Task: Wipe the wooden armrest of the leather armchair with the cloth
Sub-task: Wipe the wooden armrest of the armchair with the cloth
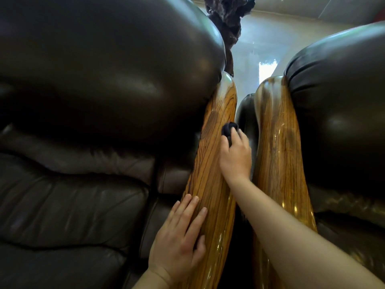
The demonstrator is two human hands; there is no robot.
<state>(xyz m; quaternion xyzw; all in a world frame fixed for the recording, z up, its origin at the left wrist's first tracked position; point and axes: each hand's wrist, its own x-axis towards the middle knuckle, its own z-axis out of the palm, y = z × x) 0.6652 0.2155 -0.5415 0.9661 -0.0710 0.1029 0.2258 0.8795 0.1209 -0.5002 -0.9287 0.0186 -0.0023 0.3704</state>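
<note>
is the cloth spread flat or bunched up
Bunched up. The dark cloth shows only as a small wad past the fingertips of the right hand, pressed against the wooden armrest.

On my right I see a second leather armchair [337, 113] with its own glossy wooden armrest [277, 147]. Behind both, I make out a pale shiny floor [256, 44] and a dark gnarled object [227, 15].
</note>
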